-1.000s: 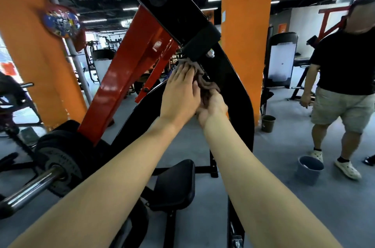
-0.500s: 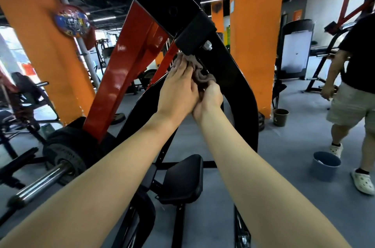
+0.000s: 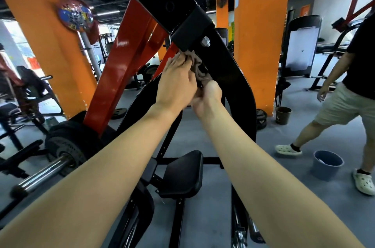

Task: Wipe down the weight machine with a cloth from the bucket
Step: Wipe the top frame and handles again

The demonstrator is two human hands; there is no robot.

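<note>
A brown-grey cloth (image 3: 197,66) is bunched against the black frame of the weight machine (image 3: 229,69), just below a bolted black joint. My left hand (image 3: 176,83) lies over the cloth's left side with fingers stretched out and pressing it. My right hand (image 3: 207,95) sits below and right of it, fingers curled round the lower end of the cloth. The machine has red arms (image 3: 125,61) and a black seat pad (image 3: 182,174) below my forearms. A grey bucket (image 3: 327,164) stands on the floor at the right.
A person in a black shirt and beige shorts (image 3: 349,93) walks at the right, close to the bucket. A brown bin (image 3: 283,115) stands by an orange pillar (image 3: 255,34). Weight plates on a chrome bar (image 3: 60,158) jut out at the left.
The view has shifted left and nearer the machine. Both hands stay on the cloth under the joint, with small shifts. The person at the right has stepped toward the right edge.
</note>
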